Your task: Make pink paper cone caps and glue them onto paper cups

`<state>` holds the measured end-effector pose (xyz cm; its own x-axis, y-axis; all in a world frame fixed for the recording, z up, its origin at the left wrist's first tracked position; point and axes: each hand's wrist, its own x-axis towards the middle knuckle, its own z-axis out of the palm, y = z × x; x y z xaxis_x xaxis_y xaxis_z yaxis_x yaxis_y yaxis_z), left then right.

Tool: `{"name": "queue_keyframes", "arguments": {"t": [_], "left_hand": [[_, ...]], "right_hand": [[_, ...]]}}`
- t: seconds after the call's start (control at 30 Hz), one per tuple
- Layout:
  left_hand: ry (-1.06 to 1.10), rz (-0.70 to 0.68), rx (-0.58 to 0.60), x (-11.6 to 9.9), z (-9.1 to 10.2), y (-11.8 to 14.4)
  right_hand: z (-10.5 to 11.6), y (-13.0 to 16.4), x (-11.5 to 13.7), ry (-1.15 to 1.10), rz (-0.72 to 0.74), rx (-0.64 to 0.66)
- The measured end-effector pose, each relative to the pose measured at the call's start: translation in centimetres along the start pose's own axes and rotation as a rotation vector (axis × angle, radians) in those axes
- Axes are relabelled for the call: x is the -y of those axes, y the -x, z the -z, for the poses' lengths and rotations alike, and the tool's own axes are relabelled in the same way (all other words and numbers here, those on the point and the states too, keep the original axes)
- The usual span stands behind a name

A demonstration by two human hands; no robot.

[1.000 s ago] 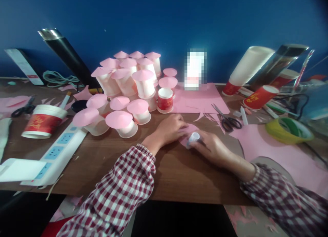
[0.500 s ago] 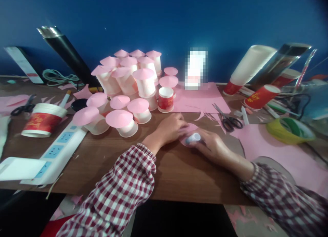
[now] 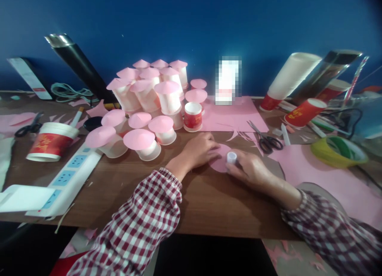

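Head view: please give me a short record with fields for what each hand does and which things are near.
left hand: presses flat on the pink paper circle
right hand: grip closed on a white glue stick, tip on the circle
surface: brown table
behind hands: scissors, pink sheet
left side: cups with pink paper tops, power strip

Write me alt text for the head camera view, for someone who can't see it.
The left hand presses a round pink paper piece flat on the brown wooden table while the right hand holds a small white glue stick on it. Behind stand pink-capped white paper cups and black-handled scissors.
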<state>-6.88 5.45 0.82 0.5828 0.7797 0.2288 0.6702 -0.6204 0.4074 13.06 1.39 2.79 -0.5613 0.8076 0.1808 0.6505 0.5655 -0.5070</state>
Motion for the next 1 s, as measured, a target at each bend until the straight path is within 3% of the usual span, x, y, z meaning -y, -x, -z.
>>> {"name": "queue_keyframes", "arguments": {"t": [0.17, 0.53, 0.73, 1.0], "left_hand": [[0.018, -0.012, -0.023, 0.07, -0.06, 0.19], [-0.004, -0.006, 0.015, 0.06, 0.02, -0.12], [-0.006, -0.009, -0.008, 0.21, -0.2, 0.12], [-0.015, -0.007, 0.007, -0.03, 0.07, -0.03]], "right_hand": [[0.21, 0.07, -0.22, -0.296, -0.103, -0.104], [-0.25, 0.09, -0.11, -0.003, 0.0, -0.022], [0.28, 0.04, 0.15, -0.173, -0.091, -0.054], [-0.16, 0.08, 0.15, -0.028, -0.041, -0.068]]}}
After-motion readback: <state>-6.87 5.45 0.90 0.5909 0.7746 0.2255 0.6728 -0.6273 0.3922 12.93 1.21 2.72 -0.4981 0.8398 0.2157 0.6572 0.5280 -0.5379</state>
